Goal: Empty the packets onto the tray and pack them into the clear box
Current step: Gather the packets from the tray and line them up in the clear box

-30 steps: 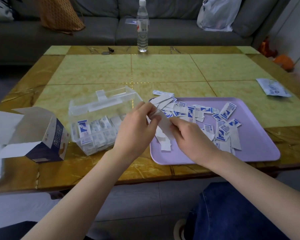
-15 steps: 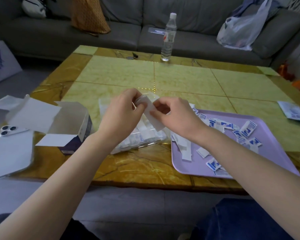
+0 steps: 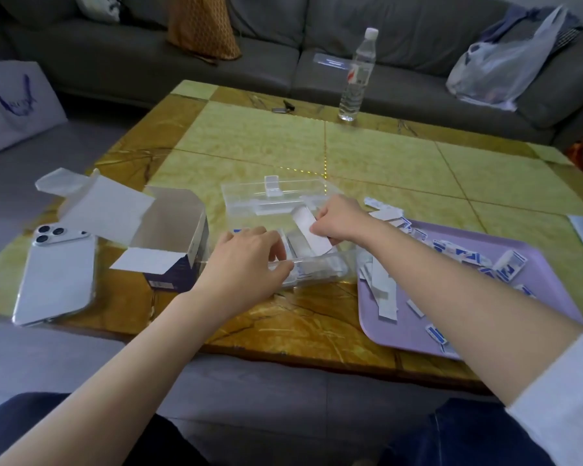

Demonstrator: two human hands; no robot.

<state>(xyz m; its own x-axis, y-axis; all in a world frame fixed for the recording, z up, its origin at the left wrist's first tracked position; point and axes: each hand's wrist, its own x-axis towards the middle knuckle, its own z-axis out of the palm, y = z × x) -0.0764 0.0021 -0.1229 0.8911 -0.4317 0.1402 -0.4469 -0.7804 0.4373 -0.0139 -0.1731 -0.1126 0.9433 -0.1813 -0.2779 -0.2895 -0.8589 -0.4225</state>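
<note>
White and paper-backed, the packet strip sits low over the open mouth of the clear box. It is tilted, with its far end toward the box's raised lid. Its long axis runs on a diagonal from far-left to near-right, so it crosses the box rather than lining up with the walls. The right grip pinches it along its right edge, thumb and fingers closed on the paper, and comes in from the tray side.

Below the strip, more packets already fill the near part of the box and show through its front wall. The left grip is the nearer one to that wall. Its fingers bend over the rim and dip inside, but I cannot tell whether they clasp the wall or press the packed rows aside.

My judgement is that the next move turns on that diagonal. The strip likely needs swinging parallel to the packed rows, then lowering into the gap just beyond the left fingers.

Just right of the box, the lilac tray holds many loose packets, so much packing remains. To the left on the bench stand an opened cardboard carton and a phone, with a water bottle at the far edge.
</note>
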